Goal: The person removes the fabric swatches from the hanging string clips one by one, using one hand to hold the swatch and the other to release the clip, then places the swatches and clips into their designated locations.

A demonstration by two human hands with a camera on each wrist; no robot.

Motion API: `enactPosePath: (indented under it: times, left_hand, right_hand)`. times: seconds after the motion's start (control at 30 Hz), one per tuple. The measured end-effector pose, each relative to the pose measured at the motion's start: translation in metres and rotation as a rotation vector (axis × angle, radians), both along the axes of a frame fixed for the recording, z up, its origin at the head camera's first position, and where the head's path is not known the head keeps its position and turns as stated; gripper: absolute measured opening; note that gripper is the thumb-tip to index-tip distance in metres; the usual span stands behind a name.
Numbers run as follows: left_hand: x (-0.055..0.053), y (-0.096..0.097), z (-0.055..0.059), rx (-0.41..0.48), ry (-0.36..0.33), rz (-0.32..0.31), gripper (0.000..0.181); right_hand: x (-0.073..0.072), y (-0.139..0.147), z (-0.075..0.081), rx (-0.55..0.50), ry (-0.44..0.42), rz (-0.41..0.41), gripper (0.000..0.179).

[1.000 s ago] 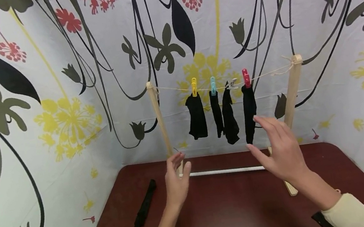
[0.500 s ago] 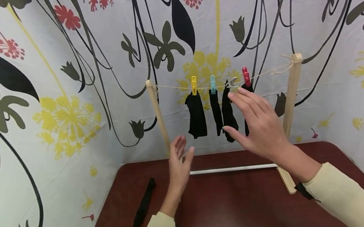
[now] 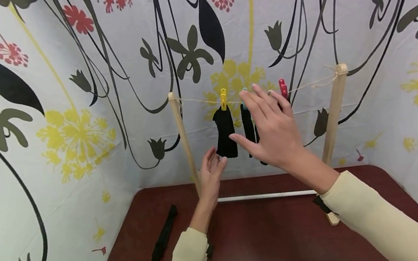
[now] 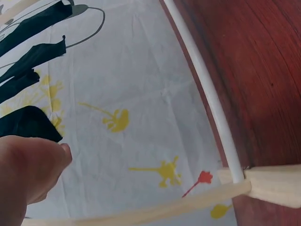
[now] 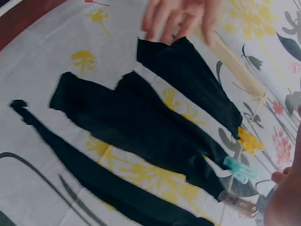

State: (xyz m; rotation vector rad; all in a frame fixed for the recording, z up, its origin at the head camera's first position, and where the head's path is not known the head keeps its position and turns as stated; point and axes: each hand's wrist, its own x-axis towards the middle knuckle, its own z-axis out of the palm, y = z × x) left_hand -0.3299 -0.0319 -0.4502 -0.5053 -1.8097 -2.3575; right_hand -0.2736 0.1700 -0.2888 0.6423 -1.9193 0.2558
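Several black sock-like cloths hang from a string line on clothespins. The leftmost cloth [image 3: 225, 133] hangs from a yellow clothespin [image 3: 223, 99]. My left hand [image 3: 209, 177] is raised beside its lower edge, fingers loosely bent; contact cannot be told. My right hand [image 3: 276, 136] is raised with straight, spread fingers in front of the middle cloths, holding nothing. It hides much of them and the rightmost cloth in the head view. A teal clothespin [image 5: 241, 170] and a clear one [image 5: 239, 205] show in the right wrist view. A red clothespin [image 3: 283, 88] sits farther right.
Two wooden posts, left [image 3: 183, 138] and right [image 3: 333, 117], carry the string. A white rod [image 3: 266, 195] joins them low down. Another black cloth [image 3: 164, 235] lies on the left of the dark red table [image 3: 268, 238]. A flower-patterned curtain [image 3: 135, 60] stands behind.
My right hand has moved left and up from the rightmost cloth to in front of the middle ones. My left hand has risen and moved right toward the leftmost cloth.
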Motion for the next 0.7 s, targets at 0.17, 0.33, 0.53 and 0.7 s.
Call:
enactPosePath:
  times: [0.17,0.33,0.53,0.7]
  left_hand:
    - [-0.006,0.005,0.000,0.036,-0.108,-0.047,0.079]
    - [-0.013,0.014,-0.002,0.282,-0.158,-0.125,0.049]
    - [-0.018,0.023,-0.005,0.428,-0.173,-0.174,0.025]
    - [-0.018,0.028,-0.007,0.416,-0.175,-0.176,0.043]
  right_hand:
    - [-0.011,-0.011,0.015,0.055,-0.034,-0.038,0.080]
    - [-0.027,-0.015,0.030,0.117,-0.005,-0.095,0.071]
    - [-0.040,-0.021,0.041,0.169,-0.019,-0.159,0.063]
    - [-0.043,-0.025,0.046,0.187,-0.092,-0.190,0.058]
